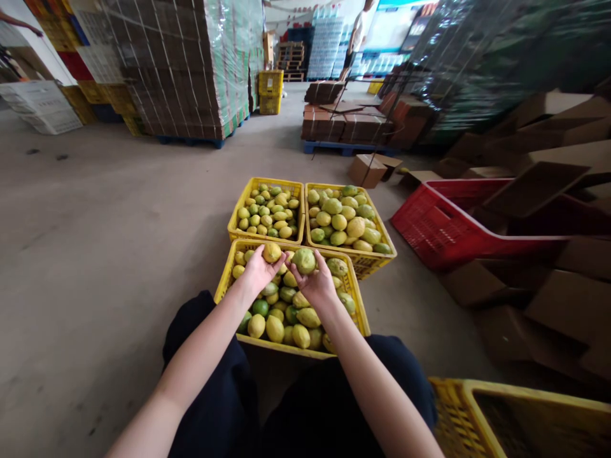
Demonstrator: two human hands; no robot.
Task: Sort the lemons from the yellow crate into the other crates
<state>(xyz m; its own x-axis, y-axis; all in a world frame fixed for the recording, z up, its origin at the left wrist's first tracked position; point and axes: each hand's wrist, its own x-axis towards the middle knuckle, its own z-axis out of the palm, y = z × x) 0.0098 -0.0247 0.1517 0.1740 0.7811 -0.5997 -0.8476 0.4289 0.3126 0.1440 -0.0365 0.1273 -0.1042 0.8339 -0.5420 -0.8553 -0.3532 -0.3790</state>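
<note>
My left hand (260, 268) is closed around a small yellow lemon (272, 253). Beside it, my right hand (319, 280) grips a larger, greenish lemon (304, 261). Both hands are above the far part of the nearest yellow crate (359, 299), which is full of yellow and green lemons (275, 329). Just beyond stand two more yellow crates side by side. The left crate (242, 191) holds small lemons (267, 220), and the right crate (392, 248) holds bigger ones (356, 227).
A red crate (420, 222) stands at the right among piled cardboard boxes (563, 299). Another yellow crate (470, 407) is at the lower right. Wrapped pallet stacks (167, 63) and flat cartons (348, 124) stand farther back. A person (357, 35) is in the background.
</note>
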